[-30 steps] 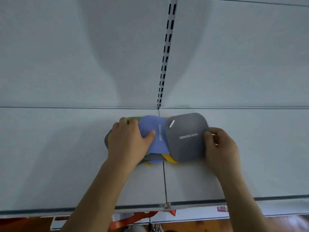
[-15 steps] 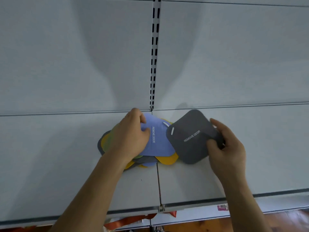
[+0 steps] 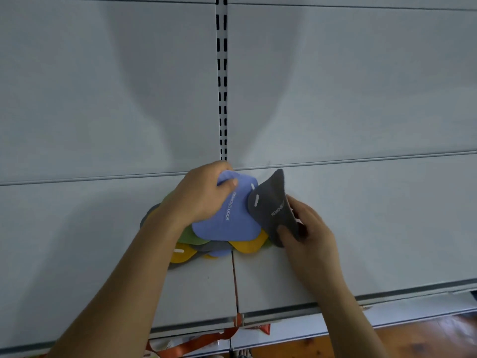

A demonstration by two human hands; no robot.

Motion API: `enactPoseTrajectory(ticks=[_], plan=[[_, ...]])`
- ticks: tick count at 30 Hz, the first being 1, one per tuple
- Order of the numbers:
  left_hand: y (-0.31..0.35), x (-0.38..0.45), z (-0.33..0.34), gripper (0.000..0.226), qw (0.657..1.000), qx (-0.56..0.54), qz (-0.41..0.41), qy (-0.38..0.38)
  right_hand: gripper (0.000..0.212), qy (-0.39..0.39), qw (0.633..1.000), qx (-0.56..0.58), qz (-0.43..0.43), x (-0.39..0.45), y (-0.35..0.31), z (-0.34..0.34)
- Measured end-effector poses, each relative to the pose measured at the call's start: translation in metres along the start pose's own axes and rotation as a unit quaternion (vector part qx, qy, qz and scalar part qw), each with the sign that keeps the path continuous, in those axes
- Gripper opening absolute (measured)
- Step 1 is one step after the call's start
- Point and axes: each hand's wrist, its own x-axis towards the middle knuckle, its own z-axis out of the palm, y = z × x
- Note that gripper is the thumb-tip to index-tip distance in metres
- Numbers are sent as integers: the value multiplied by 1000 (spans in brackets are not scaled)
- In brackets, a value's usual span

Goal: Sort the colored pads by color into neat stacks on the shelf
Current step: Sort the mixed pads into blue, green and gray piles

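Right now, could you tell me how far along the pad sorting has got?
No sorted stack shows on the shelf yet. In hand: the right hand pinches a gray pad, bent and lifted off the pile, while the left hand holds the top blue pad. Left to do: the mixed pile of yellow pads, green, gray and blue ones, still overlapping.

Pale grey back panels [image 3: 103, 86] rise behind the fingers, split by a slotted upright [image 3: 221, 73]. Below the fingers, wooden floor [image 3: 426, 339] and an orange strap [image 3: 206, 341].
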Motion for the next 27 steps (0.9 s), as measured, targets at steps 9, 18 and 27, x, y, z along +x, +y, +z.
enactPoseTrajectory(ticks=[9, 18, 27], plan=[[-30, -39, -9, 20, 915, -397, 30, 69, 44, 132, 987, 93, -20, 7, -13, -21], [-44, -51, -19, 14, 967, -159, -144, 137, 50, -39, 998, 0, 59, 23, -15, -15], [-35, -61, -20, 9, 976, -105, -156, 108, 40, -16, 999, -40, -8, 12, -11, 3]])
